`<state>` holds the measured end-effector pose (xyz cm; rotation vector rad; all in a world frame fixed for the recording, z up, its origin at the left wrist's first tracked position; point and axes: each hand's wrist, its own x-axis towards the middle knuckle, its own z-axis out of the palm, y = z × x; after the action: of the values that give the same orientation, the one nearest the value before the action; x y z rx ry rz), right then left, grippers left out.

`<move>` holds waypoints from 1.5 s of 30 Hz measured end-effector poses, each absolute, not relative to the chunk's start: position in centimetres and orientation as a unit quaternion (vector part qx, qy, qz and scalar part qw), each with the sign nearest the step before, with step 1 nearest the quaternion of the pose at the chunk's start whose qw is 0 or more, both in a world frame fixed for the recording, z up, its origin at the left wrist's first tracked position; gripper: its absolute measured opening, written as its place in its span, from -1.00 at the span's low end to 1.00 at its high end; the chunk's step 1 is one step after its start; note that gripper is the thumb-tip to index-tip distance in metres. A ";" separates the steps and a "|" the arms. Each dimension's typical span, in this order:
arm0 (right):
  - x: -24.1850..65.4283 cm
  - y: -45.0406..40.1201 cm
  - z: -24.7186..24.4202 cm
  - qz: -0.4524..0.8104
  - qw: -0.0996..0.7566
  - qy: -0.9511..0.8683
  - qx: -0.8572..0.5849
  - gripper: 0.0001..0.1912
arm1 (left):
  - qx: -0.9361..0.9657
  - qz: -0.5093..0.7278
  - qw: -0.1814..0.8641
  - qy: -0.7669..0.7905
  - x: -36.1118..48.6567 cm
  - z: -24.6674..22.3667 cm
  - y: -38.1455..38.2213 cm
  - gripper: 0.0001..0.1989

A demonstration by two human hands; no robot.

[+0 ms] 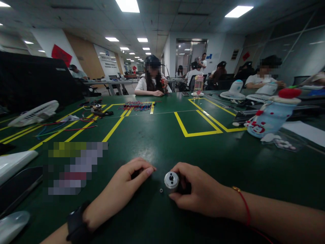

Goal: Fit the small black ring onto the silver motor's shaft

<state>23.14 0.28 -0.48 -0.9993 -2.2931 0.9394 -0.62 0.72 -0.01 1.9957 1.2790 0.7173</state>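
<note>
A silver metal cylinder (pixel 171 180) with a dark centre hole and two smaller holes stands on the green table (pixel 142 135). My right hand (pixel 200 189) is wrapped round its right side, thumb near and fingers behind. Just left of the cylinder lies a tiny metal ring or nut (pixel 161 190), touched by neither hand. My left hand (pixel 132 176) rests on the table to the left, its thumb and forefinger tips brought together; whether anything small is between them cannot be made out.
Loose wires (pixel 68 128) lie at left, a wire bundle (pixel 139 106) farther back. A blue cup (pixel 271 115), a small plastic bag (pixel 281 142) and white fans (pixel 233 90) are at right. A person (pixel 152 79) sits opposite. A white device (pixel 15 166) is at near left.
</note>
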 end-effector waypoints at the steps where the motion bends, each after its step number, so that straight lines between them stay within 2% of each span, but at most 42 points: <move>1: 23.1 0.3 -0.5 0.345 0.234 -0.833 -0.364 -0.70 | 0.756 0.275 0.322 0.500 -0.8 0.1 0.8 -0.78; 10: 23.1 0.2 -0.5 0.335 0.225 -0.833 -0.377 -0.72 | 0.746 0.261 0.332 0.514 -1.4 -0.9 1.0 -0.78; 15: 23.0 0.2 -0.2 0.339 0.222 -0.831 -0.381 -0.72 | 0.759 0.283 0.251 0.531 -1.7 -1.9 1.2 -0.71; 24: 23.0 0.3 -0.4 0.348 0.217 -0.830 -0.379 -0.72 | 0.842 0.176 0.255 0.442 -0.6 0.2 -0.4 -0.73; 29: 22.9 0.4 -0.6 0.339 0.219 -0.832 -0.381 -0.73 | 0.828 0.212 0.290 0.431 0.5 0.1 -0.4 -0.94; 32: 22.8 0.4 -0.7 0.333 0.222 -0.836 -0.377 -0.72 | 0.791 0.286 0.316 0.438 0.8 0.5 -0.5 -0.90; 36: 22.7 0.5 -0.8 0.331 0.225 -0.839 -0.370 -0.71 | 0.768 0.361 0.293 0.441 1.0 1.3 -0.9 -0.85; 45: 22.6 0.6 -0.8 0.310 0.220 -0.852 -0.361 -0.76 | 0.789 0.326 0.302 0.424 2.1 1.8 -1.2 -0.79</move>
<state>22.59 0.56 -0.84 -0.9985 -2.3547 0.8562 2.09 -1.19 1.81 2.0918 1.1253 0.8643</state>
